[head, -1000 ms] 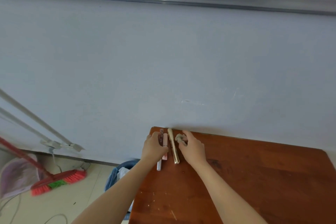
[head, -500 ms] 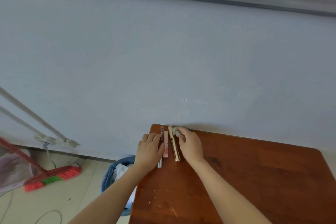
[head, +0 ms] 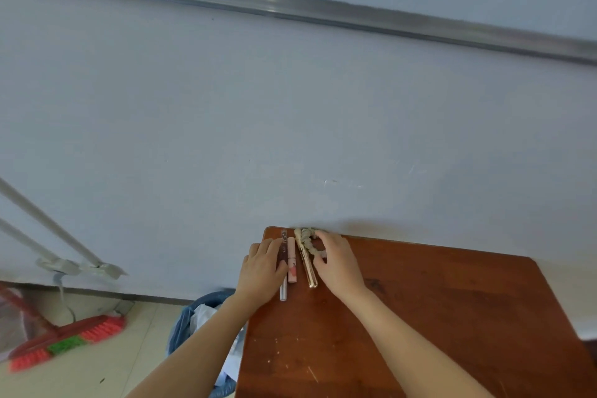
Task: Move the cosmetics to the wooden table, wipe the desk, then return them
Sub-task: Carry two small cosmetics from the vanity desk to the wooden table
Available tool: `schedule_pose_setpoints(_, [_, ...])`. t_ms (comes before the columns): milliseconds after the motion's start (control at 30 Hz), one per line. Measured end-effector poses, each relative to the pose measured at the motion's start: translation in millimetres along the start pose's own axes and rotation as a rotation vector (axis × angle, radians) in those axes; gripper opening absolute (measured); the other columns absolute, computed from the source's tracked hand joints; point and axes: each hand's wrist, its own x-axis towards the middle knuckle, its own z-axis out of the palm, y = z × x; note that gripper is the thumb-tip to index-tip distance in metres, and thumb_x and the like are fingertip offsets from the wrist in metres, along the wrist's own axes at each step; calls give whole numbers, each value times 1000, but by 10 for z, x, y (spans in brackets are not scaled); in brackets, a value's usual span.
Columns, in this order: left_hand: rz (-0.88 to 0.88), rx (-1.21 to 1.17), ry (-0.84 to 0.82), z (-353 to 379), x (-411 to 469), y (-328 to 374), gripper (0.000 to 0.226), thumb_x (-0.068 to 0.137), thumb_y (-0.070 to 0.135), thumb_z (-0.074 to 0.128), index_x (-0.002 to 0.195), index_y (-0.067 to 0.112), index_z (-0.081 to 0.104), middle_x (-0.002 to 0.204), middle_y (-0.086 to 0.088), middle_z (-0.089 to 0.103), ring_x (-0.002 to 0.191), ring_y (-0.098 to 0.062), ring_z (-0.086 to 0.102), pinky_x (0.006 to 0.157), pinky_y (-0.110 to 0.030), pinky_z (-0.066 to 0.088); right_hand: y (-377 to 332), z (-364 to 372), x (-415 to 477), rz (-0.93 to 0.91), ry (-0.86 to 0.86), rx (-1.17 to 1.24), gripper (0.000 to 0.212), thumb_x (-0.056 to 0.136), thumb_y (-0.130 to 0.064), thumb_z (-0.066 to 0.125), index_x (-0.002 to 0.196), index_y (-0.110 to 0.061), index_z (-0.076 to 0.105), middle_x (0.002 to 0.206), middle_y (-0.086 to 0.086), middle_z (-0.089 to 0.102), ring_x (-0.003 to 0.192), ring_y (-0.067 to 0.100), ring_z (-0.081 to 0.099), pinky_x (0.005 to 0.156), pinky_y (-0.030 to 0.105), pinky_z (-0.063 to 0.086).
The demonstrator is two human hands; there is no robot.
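Wood worktop (head: 420, 317): 3 cosmetic tubes (head: 291, 263); L hand (head: 263, 268) flat on one, R hand (head: 337, 265) curled round scrunchie (head: 307, 241); prob. placing; next: release, go wipe

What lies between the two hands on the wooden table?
Head view: a silver-ended tube, pink tube and gold tube side by side, plus a braided tie.

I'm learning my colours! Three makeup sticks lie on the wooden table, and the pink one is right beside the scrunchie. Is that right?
Not quite. The head view shows the gold stick beside the scrunchie; the pink stick lies in the middle, between that and the dark-and-silver stick. All three lie on the wooden table.
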Motion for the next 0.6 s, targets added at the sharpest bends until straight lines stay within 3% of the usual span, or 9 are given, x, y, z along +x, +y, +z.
schedule_pose_setpoints(133, [65,-8,1,-189,-100,10,49,91,19,40,139,18,29,149,3,26,132,-21,26,105,-32,28,13,-220,-162,-10,25,-159,46,91,-18,46,136,-18,37,135,0,43,129,18,32,106,28,30])
schedule_pose_setpoints(267, [98,-60,47,-388,-188,14,54,87,31,32,139,19,32,149,0,27,136,-23,23,108,-36,26,22,-491,-419,1,67,-262,46,93,-27,45,137,-21,35,136,-2,41,130,16,29,106,28,27])
schedule_pose_setpoints(367, [163,-123,71,-451,-234,108,49,91,31,38,138,16,36,148,-2,30,136,-23,23,109,-35,24,20,-676,-702,45,134,-285,47,94,-32,44,138,-21,34,138,-4,39,131,14,27,106,27,25])
schedule_pose_setpoints(467, [297,-155,51,-404,-291,338,70,77,52,25,134,15,43,144,-4,37,132,-25,30,108,-37,25,56,-800,-1042,119,227,-275,46,94,-33,43,138,-22,35,138,-6,39,131,11,26,107,25,21])
schedule_pose_setpoints(600, [492,-70,-65,-174,-408,759,83,68,56,14,133,14,44,142,-5,41,131,-28,32,109,-42,24,147,-883,-1619,241,355,-290,45,93,-34,44,136,-22,38,136,-6,41,130,10,28,107,25,21])
